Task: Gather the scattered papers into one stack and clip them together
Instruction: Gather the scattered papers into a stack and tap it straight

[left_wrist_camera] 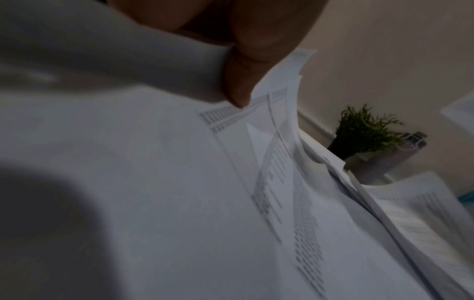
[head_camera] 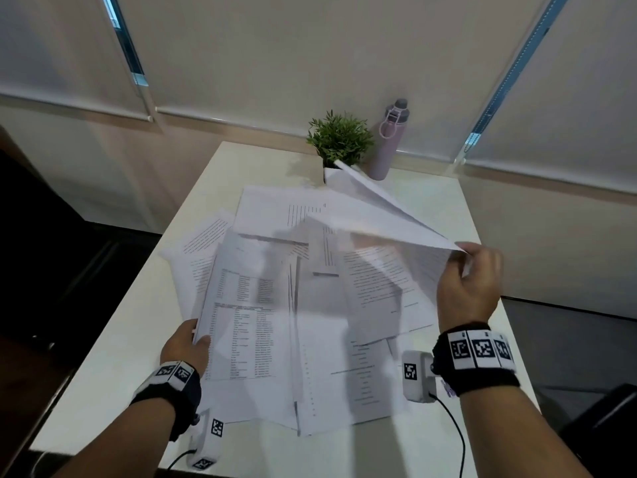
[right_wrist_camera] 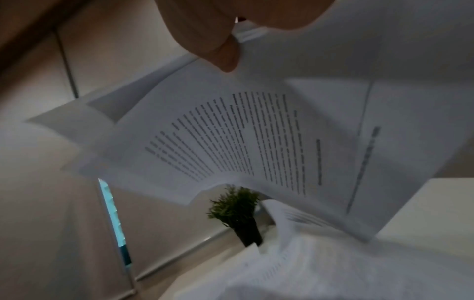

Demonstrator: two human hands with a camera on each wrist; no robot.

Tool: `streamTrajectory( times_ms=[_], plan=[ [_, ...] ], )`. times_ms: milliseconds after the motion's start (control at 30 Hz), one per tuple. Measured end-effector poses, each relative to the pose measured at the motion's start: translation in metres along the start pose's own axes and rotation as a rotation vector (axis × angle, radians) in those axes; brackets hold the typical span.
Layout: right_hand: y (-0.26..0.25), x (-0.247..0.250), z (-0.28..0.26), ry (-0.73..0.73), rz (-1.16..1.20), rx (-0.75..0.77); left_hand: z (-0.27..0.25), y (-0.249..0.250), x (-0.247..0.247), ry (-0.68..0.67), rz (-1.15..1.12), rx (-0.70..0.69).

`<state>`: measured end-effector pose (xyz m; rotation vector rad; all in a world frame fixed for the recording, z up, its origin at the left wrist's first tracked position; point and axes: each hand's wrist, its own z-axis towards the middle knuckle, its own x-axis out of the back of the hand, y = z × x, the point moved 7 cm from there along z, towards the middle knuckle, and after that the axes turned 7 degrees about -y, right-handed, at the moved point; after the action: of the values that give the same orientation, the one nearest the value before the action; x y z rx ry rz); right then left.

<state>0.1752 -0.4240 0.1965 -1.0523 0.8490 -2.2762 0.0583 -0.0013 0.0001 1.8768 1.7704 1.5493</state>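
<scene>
Several printed white papers (head_camera: 275, 270) lie scattered and overlapping across the white table (head_camera: 448, 201). My right hand (head_camera: 468, 284) pinches the corner of a lifted sheet (head_camera: 372, 208), held above the pile on the right; the right wrist view shows its printed text (right_wrist_camera: 243, 138) fanned below my thumb (right_wrist_camera: 225, 52). My left hand (head_camera: 186, 343) grips the left edge of a sheet with a table of text (head_camera: 248, 322) at the pile's near left; in the left wrist view my thumb (left_wrist_camera: 243, 77) presses on the paper (left_wrist_camera: 153, 182). No clip shows.
A small potted plant (head_camera: 339, 139) and a lilac bottle (head_camera: 389, 139) stand at the table's far edge, against the blinds. Dark floor and furniture lie to the left of the table. Cables run off the near edge.
</scene>
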Motion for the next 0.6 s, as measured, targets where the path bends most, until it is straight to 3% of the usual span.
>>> streamTrajectory(
  times_ms=[167,400,600],
  plan=[
    [-0.015,-0.018,0.001,-0.078,0.155,0.017,-0.005,-0.005,0.012,0.021,-0.055,0.018],
    [0.071,-0.097,-0.066,-0.535,0.076,-0.497,0.004,-0.033,0.005,-0.072,-0.006,0.173],
    [0.121,-0.132,-0.112,-0.78,-0.104,-0.636,0.01,-0.033,0.004,-0.074,0.155,0.193]
  ],
)
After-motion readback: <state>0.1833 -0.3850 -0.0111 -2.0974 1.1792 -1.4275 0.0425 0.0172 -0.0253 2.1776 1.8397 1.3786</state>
